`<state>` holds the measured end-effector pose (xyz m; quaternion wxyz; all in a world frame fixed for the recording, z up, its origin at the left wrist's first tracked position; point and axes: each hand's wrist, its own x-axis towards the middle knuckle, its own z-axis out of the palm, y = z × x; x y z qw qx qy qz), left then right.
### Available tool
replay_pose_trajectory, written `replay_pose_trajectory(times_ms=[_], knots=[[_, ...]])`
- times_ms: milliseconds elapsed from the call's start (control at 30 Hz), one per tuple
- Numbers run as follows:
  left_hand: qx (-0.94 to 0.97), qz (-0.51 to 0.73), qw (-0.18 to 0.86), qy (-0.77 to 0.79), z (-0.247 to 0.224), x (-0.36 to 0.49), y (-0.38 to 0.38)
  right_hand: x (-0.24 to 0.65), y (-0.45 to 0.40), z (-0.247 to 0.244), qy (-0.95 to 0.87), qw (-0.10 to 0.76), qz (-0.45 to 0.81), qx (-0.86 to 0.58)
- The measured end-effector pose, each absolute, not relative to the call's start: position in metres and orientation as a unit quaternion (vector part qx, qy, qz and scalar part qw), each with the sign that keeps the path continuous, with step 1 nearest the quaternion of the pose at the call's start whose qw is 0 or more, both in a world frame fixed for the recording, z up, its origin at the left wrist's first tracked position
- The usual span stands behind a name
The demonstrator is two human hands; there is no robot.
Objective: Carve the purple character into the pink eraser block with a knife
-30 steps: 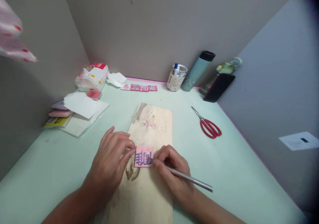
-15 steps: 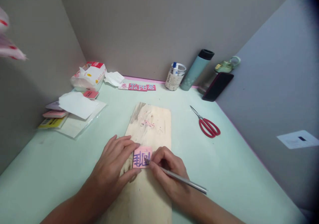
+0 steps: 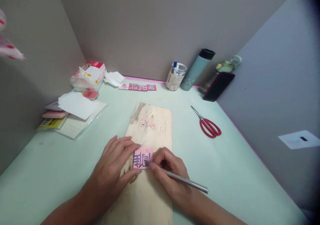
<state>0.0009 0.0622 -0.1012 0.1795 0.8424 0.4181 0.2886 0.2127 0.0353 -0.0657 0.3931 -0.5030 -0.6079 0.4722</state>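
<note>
A small pink carving block (image 3: 143, 149), marked with a purple character, lies flat on a wooden board (image 3: 152, 191). My left hand (image 3: 115, 161) steadies it from the left, index finger at its upper edge and thumb at its lower edge. In my right hand (image 3: 170, 171) is a slim silver craft knife (image 3: 186, 180), held like a pen. Its blade tip meets the block's face near the right part of the character. Pink shavings (image 3: 148, 123) lie farther up the board.
Red-handled scissors (image 3: 209, 126) rest to the right. Along the back stand a jar of pens (image 3: 176, 77), a teal bottle (image 3: 197, 71) and a phone (image 3: 219, 86). Carved blocks (image 3: 137, 87) line the rear. Papers and packets (image 3: 77, 105) and a tissue pack (image 3: 90, 76) sit left.
The knife has shifted very slightly, its rear end a touch up and right, while the blade stays on the block. My left hand and the block keep their places.
</note>
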Motion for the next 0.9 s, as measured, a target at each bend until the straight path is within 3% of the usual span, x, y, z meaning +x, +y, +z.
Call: replay_pose_trajectory(times_ms=[633, 900], knots=[[0.841, 0.295, 0.187, 0.414, -0.1028, -0.0001, 0.0633, 0.2175, 0.0373, -0.0643, -0.633, 0.369, 0.471, -0.491], [0.842, 0.289, 0.193, 0.412, -0.1038, -0.0004, 0.0644, 0.2152, 0.0393, -0.0700, -0.572, 0.414, 0.498, -0.504]])
